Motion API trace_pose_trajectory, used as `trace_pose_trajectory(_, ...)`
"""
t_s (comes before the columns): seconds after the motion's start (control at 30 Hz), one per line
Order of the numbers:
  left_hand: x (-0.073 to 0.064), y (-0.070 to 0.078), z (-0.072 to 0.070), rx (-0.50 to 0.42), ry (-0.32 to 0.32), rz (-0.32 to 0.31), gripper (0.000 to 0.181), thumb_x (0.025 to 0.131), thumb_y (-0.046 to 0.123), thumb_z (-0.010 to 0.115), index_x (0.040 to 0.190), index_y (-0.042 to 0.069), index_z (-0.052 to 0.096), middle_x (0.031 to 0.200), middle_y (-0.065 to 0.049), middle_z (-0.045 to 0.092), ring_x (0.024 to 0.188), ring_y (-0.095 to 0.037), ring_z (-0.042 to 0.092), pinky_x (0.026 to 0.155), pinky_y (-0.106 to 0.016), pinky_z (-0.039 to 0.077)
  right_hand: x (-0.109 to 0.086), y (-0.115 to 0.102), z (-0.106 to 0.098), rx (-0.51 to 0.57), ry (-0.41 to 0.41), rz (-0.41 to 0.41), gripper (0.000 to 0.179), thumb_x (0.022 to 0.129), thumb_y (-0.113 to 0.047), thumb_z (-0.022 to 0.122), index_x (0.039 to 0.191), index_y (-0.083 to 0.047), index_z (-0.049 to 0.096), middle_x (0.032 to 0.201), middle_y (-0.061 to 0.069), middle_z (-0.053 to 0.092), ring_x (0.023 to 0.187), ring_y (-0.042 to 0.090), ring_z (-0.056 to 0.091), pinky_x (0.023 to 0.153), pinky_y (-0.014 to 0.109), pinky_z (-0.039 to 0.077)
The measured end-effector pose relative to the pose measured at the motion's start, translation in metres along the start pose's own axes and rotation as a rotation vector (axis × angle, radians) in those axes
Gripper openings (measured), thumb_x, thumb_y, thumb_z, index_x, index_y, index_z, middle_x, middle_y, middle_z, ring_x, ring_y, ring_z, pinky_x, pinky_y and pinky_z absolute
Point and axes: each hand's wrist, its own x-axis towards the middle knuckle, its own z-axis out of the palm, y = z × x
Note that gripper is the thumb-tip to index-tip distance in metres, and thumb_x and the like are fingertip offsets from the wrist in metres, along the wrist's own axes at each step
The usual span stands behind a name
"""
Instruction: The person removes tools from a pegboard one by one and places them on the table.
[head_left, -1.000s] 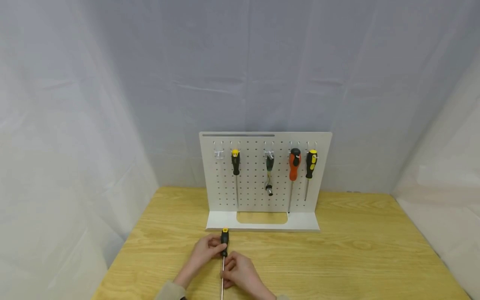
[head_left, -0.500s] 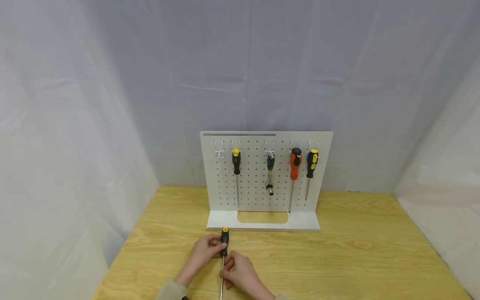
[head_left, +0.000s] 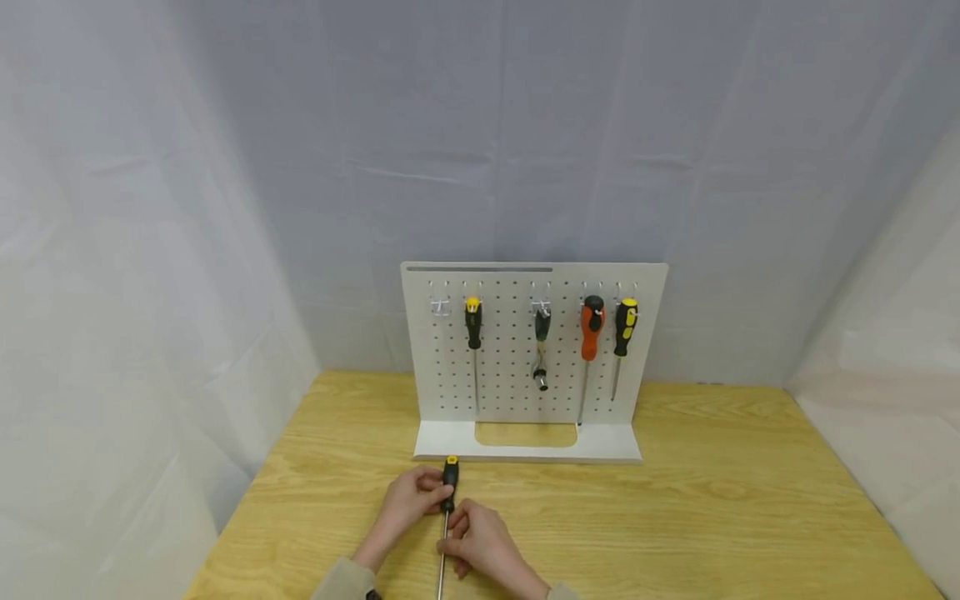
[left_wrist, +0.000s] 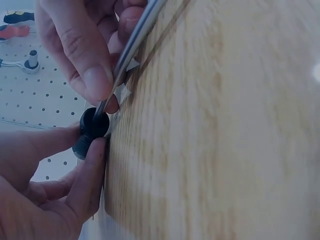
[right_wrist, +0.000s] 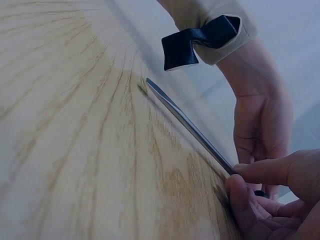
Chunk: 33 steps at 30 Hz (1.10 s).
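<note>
A flat-blade screwdriver (head_left: 450, 475) with a black handle and yellow end lies lengthwise in front of the pegboard, its tip toward the person. My left hand (head_left: 408, 502) pinches the handle between thumb and fingers; in the left wrist view the left fingers (left_wrist: 92, 172) press on either side of the black handle (left_wrist: 92, 125). Farther down, my right hand (head_left: 483, 542) pinches the metal shaft. The right wrist view shows the shaft (right_wrist: 192, 130) running out from the right thumb and finger to a flat tip, close over the wood with its shadow beside it.
Behind the hands stands a white pegboard (head_left: 495, 392) on a white base. From it hang a yellow-ended screwdriver (head_left: 473, 325), a ratchet wrench (head_left: 542, 333), an orange screwdriver (head_left: 591, 333) and a black-and-yellow screwdriver (head_left: 625, 329). A bare clear hook (head_left: 440, 308) is at its left. Wooden table (head_left: 712, 500) beneath.
The screwdriver's shaft end has swung slightly left along with the right fingers. Both hands keep their hold, and the left hand stays nearly in place.
</note>
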Motion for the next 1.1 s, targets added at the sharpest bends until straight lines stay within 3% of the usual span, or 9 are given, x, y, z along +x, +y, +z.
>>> trace_pose_trajectory(0.43,0.001,0.0024,0.0008,0.12,0.026,-0.001,0.031,0.088,0.003,0.076,0.112,-0.013,0.064,0.085,-0.012,0.072,0.073,-0.02,0.071,0.063,-0.028,0.063,0.0009,0.0011,0.0009,0.012,0.011,0.022,0.026,0.082,0.001,0.081,0.091,-0.006,0.058,0.067,-0.001,0.063,0.042,0.006,0.055,0.037,0.022,0.05)
trace_pose_trajectory(1.1,-0.003,0.0037,-0.0008,0.152,0.058,0.085,0.033,0.086,0.003,0.078,0.112,-0.012,0.064,0.086,-0.015,0.072,0.075,-0.024,0.072,0.062,-0.028,0.062,-0.0003,0.0038,-0.0013,0.057,-0.023,-0.006,0.02,0.083,0.003,0.079,0.09,-0.005,0.062,0.067,0.001,0.062,0.045,0.009,0.057,0.04,0.022,0.051)
